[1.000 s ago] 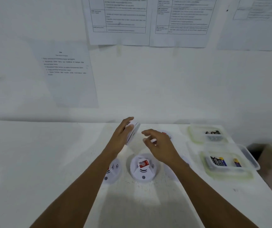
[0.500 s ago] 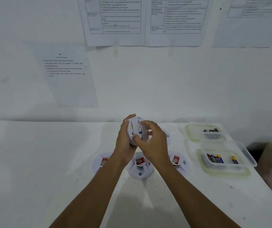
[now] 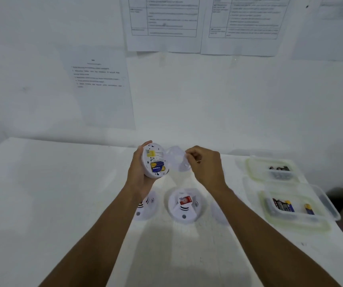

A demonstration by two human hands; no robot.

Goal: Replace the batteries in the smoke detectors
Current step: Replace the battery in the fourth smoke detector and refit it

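Observation:
My left hand [image 3: 138, 172] grips a white round smoke detector [image 3: 154, 160] lifted above the table, its back turned to me. A blue and yellow battery [image 3: 157, 166] sits in its open compartment. My right hand [image 3: 205, 166] pinches the detached white back cover [image 3: 176, 158] just right of the detector. On the table below lie other white detectors: one in the middle [image 3: 185, 205] with a red label, one at the left [image 3: 147, 206] partly behind my left wrist, one at the right [image 3: 218, 212] mostly hidden by my right forearm.
Two clear plastic containers stand at the right of the white table [image 3: 52, 193]: the nearer one [image 3: 296, 206] holds blue and yellow batteries, the farther one [image 3: 276, 168] holds dark batteries. Printed papers hang on the wall behind. The table's right edge lies just past the containers.
My left hand picked a detector up from the back of the table and turned its back to me. My right hand twisted the back cover off and pulled it to the right.

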